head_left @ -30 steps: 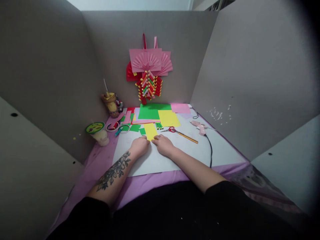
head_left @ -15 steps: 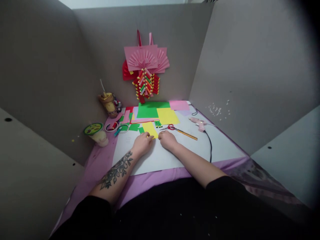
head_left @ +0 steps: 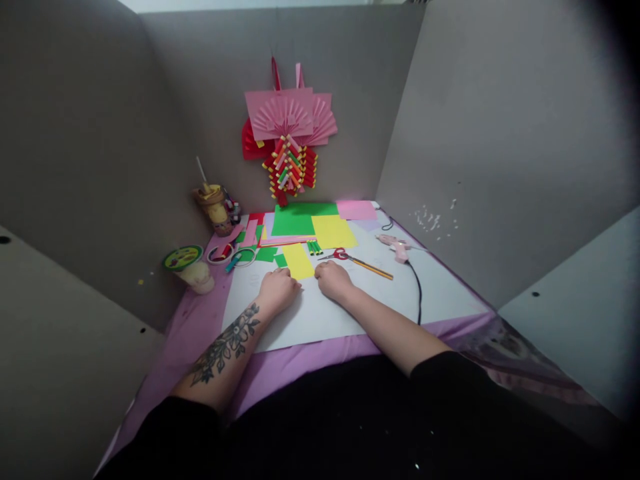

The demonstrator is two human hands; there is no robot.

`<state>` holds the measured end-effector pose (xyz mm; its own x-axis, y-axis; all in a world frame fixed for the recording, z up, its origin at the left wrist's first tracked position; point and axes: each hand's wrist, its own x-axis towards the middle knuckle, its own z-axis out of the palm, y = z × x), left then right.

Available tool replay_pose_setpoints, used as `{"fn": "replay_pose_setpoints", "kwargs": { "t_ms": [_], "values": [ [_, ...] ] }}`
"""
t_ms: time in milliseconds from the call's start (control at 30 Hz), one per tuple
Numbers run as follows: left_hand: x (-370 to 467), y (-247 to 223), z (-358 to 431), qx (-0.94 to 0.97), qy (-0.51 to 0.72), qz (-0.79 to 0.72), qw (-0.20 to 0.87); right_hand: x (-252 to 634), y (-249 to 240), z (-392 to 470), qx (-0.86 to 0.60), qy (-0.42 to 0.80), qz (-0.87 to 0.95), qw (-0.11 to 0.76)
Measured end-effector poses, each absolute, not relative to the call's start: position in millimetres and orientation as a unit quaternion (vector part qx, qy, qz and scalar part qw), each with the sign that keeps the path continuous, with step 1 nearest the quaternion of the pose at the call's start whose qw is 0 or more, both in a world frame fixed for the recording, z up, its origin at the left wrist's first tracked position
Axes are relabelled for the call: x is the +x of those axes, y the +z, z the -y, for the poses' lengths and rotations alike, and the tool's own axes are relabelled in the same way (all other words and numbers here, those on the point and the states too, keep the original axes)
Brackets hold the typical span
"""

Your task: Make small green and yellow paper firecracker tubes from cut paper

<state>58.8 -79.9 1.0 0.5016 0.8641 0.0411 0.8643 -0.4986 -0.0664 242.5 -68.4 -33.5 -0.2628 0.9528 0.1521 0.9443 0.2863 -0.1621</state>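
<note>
A yellow paper strip (head_left: 299, 261) lies on the white sheet between my hands. My left hand (head_left: 279, 289) rests at its lower left, fingers curled and thumb toward the strip; whatever those fingers may hold is hidden. Close to the strip's lower right corner, my right hand (head_left: 333, 279) is curled with its knuckles up, and its fingertips cannot be seen. Several small green paper rolls with yellow ends (head_left: 314, 247) lie just beyond the strip. Red-handled scissors (head_left: 340, 253) and a yellow-orange pencil (head_left: 373, 268) lie past my right hand.
A pink glue gun (head_left: 399, 248) with a black cord is at the right. Green card (head_left: 300, 220), yellow paper (head_left: 334, 231) and pink paper (head_left: 357, 210) lie at the back. Tape rolls (head_left: 244, 257) and two cups (head_left: 200, 276) stand left. Paper fan decorations (head_left: 281, 117) hang on the back panel.
My left hand has drawn back a little to the lower left, off the yellow strip's lower edge. My right hand stays almost in place. The view has shifted slightly.
</note>
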Motion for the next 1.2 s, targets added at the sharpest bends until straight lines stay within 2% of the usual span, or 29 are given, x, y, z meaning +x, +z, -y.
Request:
{"fn": "replay_pose_setpoints", "kwargs": {
  "t_ms": [133,267,467,767,900,1100,1200],
  "values": [
    [58.9,-2.4,78.9,-0.868,0.001,0.495,0.034,229.3,-34.1,74.9,-0.555,-0.006,0.816,0.164],
    [55.4,-7.4,75.5,-0.876,-0.006,0.481,0.036,218.2,-40.8,75.4,-0.464,0.040,0.874,0.139],
    [54.1,-2.4,76.0,-0.878,0.028,0.478,0.021,234.6,-43.0,70.0,-0.540,0.026,0.835,0.099],
    [53.8,-2.1,75.8,-0.877,0.018,0.480,0.005,251.8,-34.1,68.3,-0.577,-0.002,0.813,0.078],
    [53.5,-2.8,75.4,-0.880,0.019,0.474,0.015,254.1,-38.9,66.3,-0.582,-0.009,0.807,0.099],
    [51.2,-6.6,73.2,-0.884,0.006,0.466,0.014,238.2,-40.6,71.3,-0.567,-0.017,0.800,0.194],
    [50.5,-7.9,72.3,-0.882,0.007,0.472,0.011,226.2,-39.5,77.5,-0.530,-0.002,0.827,0.186]
  ]
}}
